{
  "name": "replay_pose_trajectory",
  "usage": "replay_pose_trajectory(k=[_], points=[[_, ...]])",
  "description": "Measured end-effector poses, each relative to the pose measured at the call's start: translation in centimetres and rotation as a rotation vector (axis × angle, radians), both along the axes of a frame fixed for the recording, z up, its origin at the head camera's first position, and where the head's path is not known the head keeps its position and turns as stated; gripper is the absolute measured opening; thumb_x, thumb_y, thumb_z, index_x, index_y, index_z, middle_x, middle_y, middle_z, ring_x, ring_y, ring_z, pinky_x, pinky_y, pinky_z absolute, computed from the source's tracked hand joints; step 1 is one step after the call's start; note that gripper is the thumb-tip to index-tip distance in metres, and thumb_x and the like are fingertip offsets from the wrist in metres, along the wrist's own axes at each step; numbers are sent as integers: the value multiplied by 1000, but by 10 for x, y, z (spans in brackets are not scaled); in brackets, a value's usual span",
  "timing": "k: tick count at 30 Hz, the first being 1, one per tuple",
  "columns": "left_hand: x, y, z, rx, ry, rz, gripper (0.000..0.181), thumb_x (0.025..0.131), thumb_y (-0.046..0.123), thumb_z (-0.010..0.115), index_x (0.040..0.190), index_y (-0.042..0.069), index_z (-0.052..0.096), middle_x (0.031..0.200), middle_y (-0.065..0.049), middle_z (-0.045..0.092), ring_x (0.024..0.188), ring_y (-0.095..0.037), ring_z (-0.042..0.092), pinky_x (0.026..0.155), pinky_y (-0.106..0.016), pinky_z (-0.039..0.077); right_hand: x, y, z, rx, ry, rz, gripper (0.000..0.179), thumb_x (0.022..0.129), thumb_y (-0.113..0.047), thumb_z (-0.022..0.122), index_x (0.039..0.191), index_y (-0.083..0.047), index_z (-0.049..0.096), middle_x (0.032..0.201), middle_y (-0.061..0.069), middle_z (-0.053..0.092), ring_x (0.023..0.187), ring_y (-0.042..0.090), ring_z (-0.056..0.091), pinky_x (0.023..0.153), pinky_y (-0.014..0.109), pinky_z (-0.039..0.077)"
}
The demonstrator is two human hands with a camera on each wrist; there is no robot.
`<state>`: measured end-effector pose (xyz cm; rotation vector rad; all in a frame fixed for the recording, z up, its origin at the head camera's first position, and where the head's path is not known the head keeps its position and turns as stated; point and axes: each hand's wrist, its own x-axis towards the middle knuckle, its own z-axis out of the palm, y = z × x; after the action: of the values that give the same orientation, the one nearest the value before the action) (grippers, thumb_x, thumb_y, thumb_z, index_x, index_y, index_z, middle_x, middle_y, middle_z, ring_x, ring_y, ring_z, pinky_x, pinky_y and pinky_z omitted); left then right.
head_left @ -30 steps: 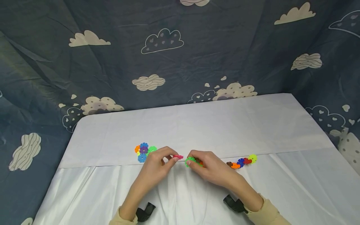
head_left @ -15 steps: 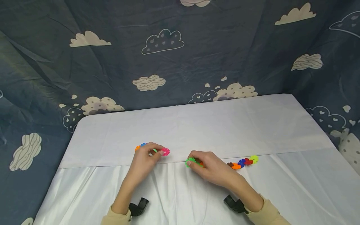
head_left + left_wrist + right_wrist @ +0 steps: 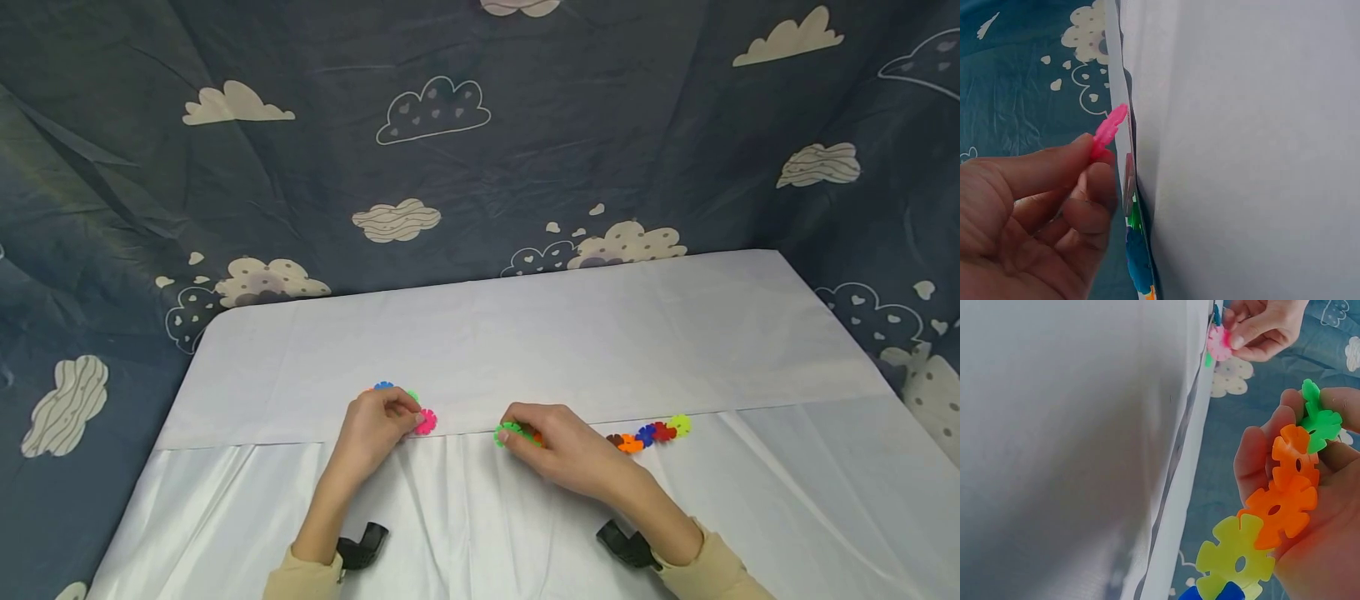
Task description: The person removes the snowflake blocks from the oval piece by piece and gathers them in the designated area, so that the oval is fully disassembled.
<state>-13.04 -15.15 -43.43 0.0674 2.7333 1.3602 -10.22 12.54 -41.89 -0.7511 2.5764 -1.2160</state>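
Note:
My left hand (image 3: 378,425) pinches a pink snowflake disc (image 3: 426,422) between thumb and fingertips. In the left wrist view this pink disc (image 3: 1109,130) is seen nearly edge-on. Partly hidden by that hand are loose discs, among them a blue disc (image 3: 384,386) and a green disc (image 3: 412,395). My right hand (image 3: 562,446) holds the green end (image 3: 510,432) of a chain of linked snowflake discs. The right wrist view shows green, orange discs (image 3: 1282,509), a yellow disc (image 3: 1235,559) and blue along it. A coloured row (image 3: 647,435) emerges right of this hand; the part between is covered.
A white cloth (image 3: 480,350) covers the table, with a seam running across it. Behind and beside it hangs a dark curtain (image 3: 315,167) with cloud prints. Black straps with mounts (image 3: 363,546) sit at both wrists.
My left hand has drawn away from the right hand, moving left to the loose discs with the pink disc still pinched. The right hand stays in place.

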Motion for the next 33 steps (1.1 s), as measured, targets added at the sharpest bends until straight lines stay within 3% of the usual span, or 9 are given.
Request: replay_pose_trajectory(k=[12, 18, 24, 29, 33], points=[[0, -5, 2, -51, 11, -5, 10, 82, 0, 72, 85, 9, 73, 69, 1, 61, 57, -16, 57, 59, -27, 44, -1, -1, 0, 12, 9, -2, 5, 98, -28, 61, 94, -29, 63, 68, -13, 48, 65, 7, 50, 59, 26, 44], [2, -2, 7, -10, 27, -27, 11, 85, 0, 71, 90, 9, 74, 76, -1, 64, 61, -21, 60, 56, -27, 46, 0, 1, -2, 1, -7, -4, 10, 100, -21, 57, 96, -27, 64, 74, -13, 53, 68, 7, 50, 64, 27, 45], [9, 12, 14, 24, 82, -106, 9, 86, 7, 73, 92, 14, 76, 80, 8, 65, 66, -14, 58, 57, -27, 47, -1, 1, -2, -16, -5, -2, 14, 98, -13, 54, 94, -23, 65, 75, -13, 53, 69, 7, 51, 65, 27, 45], [16, 28, 17, 55, 91, -195, 4, 90, 13, 72, 93, 13, 75, 73, 0, 65, 59, -12, 58, 53, -27, 46, -2, 0, -3, -25, 8, 1, 14, 99, -14, 55, 96, -24, 65, 82, -12, 59, 75, 7, 55, 71, 28, 47], [22, 40, 16, 87, 74, -287, 12, 95, 22, 67, 97, 13, 74, 75, -4, 68, 59, -16, 60, 51, -27, 45, -3, 0, -3, -33, 37, 23, 14, 100, -15, 57, 103, -24, 67, 97, -15, 64, 86, 5, 58, 81, 30, 50]])
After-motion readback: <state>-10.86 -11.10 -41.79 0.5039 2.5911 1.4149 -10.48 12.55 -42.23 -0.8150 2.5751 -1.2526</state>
